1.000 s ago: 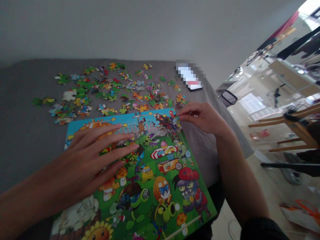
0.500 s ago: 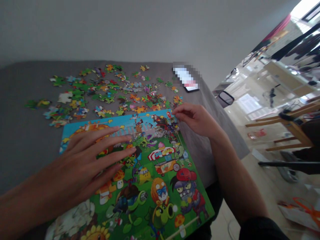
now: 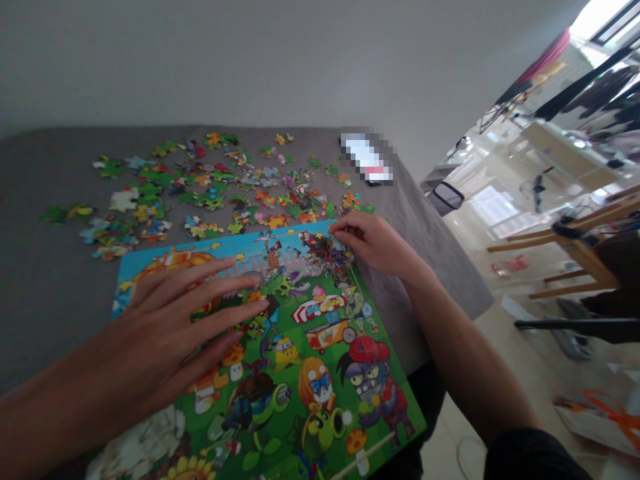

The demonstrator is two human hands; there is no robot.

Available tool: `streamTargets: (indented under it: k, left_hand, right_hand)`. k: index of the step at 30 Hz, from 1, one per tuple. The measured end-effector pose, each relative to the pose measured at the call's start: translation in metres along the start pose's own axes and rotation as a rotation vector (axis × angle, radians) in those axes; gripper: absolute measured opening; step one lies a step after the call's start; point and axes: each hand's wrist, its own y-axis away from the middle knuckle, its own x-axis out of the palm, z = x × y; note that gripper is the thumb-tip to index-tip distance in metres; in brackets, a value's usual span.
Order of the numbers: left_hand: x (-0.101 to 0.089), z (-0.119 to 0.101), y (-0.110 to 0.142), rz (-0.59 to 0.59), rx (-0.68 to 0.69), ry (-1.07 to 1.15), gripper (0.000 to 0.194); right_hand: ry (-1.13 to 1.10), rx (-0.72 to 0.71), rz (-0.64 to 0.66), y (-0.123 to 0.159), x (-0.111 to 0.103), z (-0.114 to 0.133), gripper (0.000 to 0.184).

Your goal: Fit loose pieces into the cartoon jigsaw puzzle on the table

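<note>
A colourful cartoon picture board [image 3: 280, 413], with green ground and a blue top strip, lies tilted at the front of the grey-covered table. My left hand [image 3: 185, 320] rests palm down across its left half, fingers spread and stretched out. At the board's top right corner is my right hand [image 3: 383, 247], its thumb and forefinger pinched together over the blue strip. Whether a small piece sits between those fingertips is hidden. Loose jigsaw pieces [image 3: 207, 197] are scattered just beyond the board's far edge.
A phone [image 3: 367, 159], partly blurred out, lies at the back right of the grey tablecloth [image 3: 430, 287]. Behind the table rises a plain wall [image 3: 225, 60]. Past the right edge, a wooden chair [image 3: 565, 230] stands on the pale floor, with a bag with orange handles [image 3: 600, 427] lower down.
My right hand has shifted slightly left, its fingertips now further over the board's top right corner. My left hand stays spread on the board. The view has moved slightly.
</note>
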Motion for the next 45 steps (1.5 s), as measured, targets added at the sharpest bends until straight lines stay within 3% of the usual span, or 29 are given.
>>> streamTargets:
  k: [9, 13, 16, 19, 24, 33, 45]
  left_hand:
    - [0.002, 0.002, -0.001, -0.030, -0.008, 0.098, 0.036]
    - [0.002, 0.002, -0.001, -0.038, 0.033, 0.042, 0.040]
    - [0.002, 0.002, -0.001, -0.033, 0.043, 0.012, 0.038]
    - [0.001, 0.002, -0.001, -0.034, 0.047, 0.011, 0.038]
    - [0.001, 0.001, -0.001, -0.032, 0.043, 0.016, 0.039]
    - [0.001, 0.003, 0.000, -0.011, 0.036, 0.012, 0.041]
    - [0.000, 0.000, 0.000, -0.032, -0.044, 0.107, 0.034]
  right_hand:
    - [-0.001, 0.018, 0.007, -0.002, 0.003, -0.008, 0.010]
    - [0.037, -0.031, -0.017, 0.001, 0.001, -0.004, 0.009]
    - [0.094, -0.039, -0.051, 0.004, 0.000, -0.004, 0.030]
    - [0.126, 0.019, 0.006, 0.006, -0.002, -0.008, 0.055]
    - [0.127, 0.076, 0.018, 0.007, -0.006, -0.014, 0.069]
    - [0.120, 0.015, 0.008, 0.005, -0.010, -0.024, 0.053]
    - [0.114, -0.033, 0.107, 0.008, -0.009, -0.016, 0.039]
